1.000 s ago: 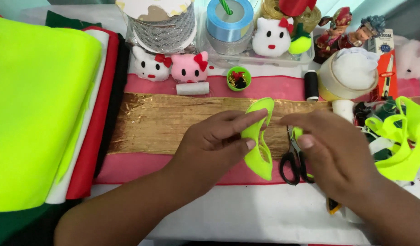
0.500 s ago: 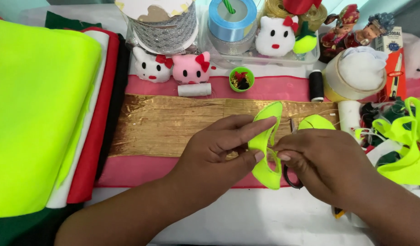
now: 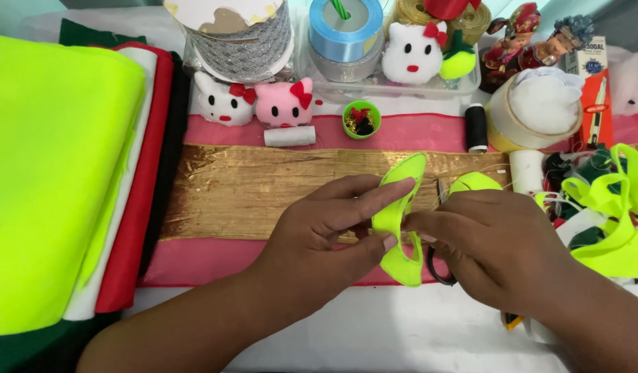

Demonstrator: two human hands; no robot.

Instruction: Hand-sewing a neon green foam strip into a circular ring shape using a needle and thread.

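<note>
**Both hands pinch a neon felt cutout over the gold cloth**

The left hand point(image 3: 319, 231) pinches a neon yellow-green felt piece point(image 3: 400, 220) between thumb and fingers. The right hand point(image 3: 495, 249) nips the same piece from the other side, above black-handled scissors point(image 3: 440, 266). The piece stands upright over the gold fabric strip point(image 3: 257, 190), near the table's front edge

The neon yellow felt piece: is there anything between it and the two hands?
Nothing visible. The left hand pinches the neon yellow felt piece directly, and the right hand touches its other side. The black-handled scissors lie under the right hand, not between.
</note>
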